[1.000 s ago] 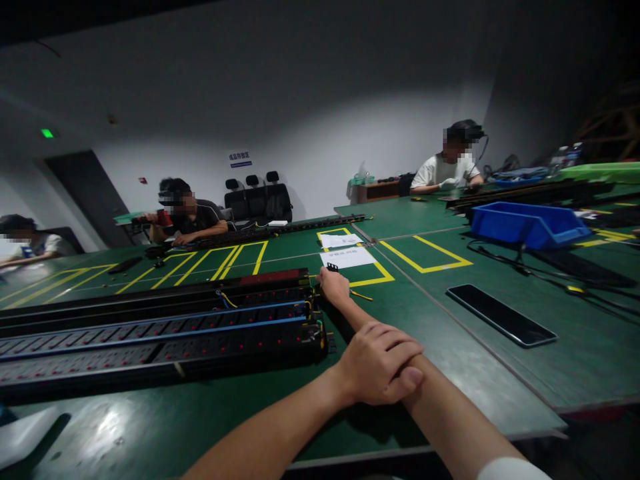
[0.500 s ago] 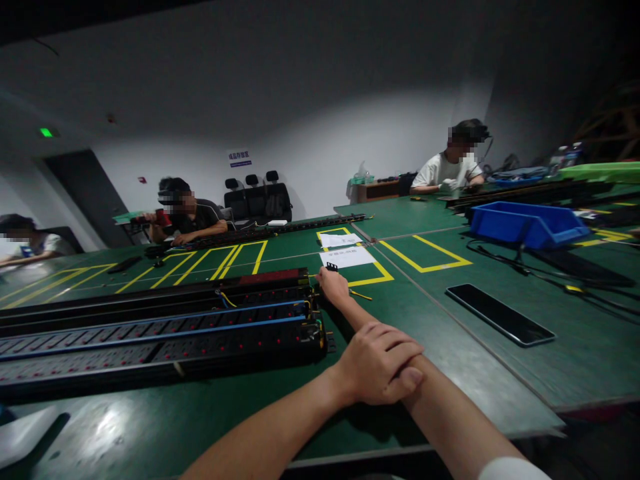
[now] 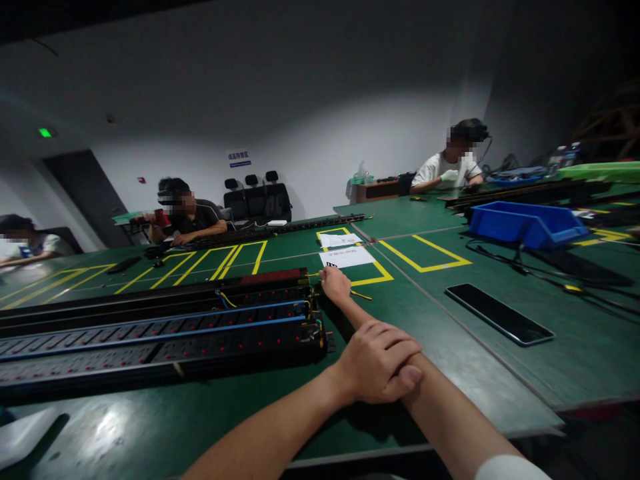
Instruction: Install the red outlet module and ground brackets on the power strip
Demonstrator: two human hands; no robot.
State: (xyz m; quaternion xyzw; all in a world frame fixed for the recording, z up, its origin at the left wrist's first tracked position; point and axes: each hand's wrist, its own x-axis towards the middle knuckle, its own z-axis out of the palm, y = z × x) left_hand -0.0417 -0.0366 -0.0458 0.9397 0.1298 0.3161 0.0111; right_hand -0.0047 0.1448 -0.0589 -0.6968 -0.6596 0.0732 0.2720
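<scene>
Near the middle of the frame, the right hand point(image 3: 336, 283) is curled small just beside the right-hand ends of the long black strips point(image 3: 210, 348); a black slotted piece point(image 3: 331, 265) shows at its upper edge, mostly covered, and I cannot tell whether the fingers hold it, for their tips are out of sight; a thin yellow piece point(image 3: 361, 295) sticks out to the right of that hand, its other end hidden. The left hand point(image 3: 377, 363), lower down, lies across the right forearm point(image 3: 445, 407), fingers close together over the top and thumb on the near side; whether it grips or only rests I cannot tell. The strips, dotted with red and lined with blue, fill the left middle of the green table point(image 3: 400, 303) and are cut off by the left edge; the rear ones are too dark to separate clearly. Two white sheets point(image 3: 346, 257) lie beyond the right hand, their print too blurred to read; a white object point(image 3: 25, 433) is cut off at lower left; a dark flat device point(image 3: 500, 315) lies right of centre, below a blue bin point(image 3: 510, 227) whose floor is mostly hidden; co-workers point(image 3: 425, 175) sit in the background, upper right and left.
</scene>
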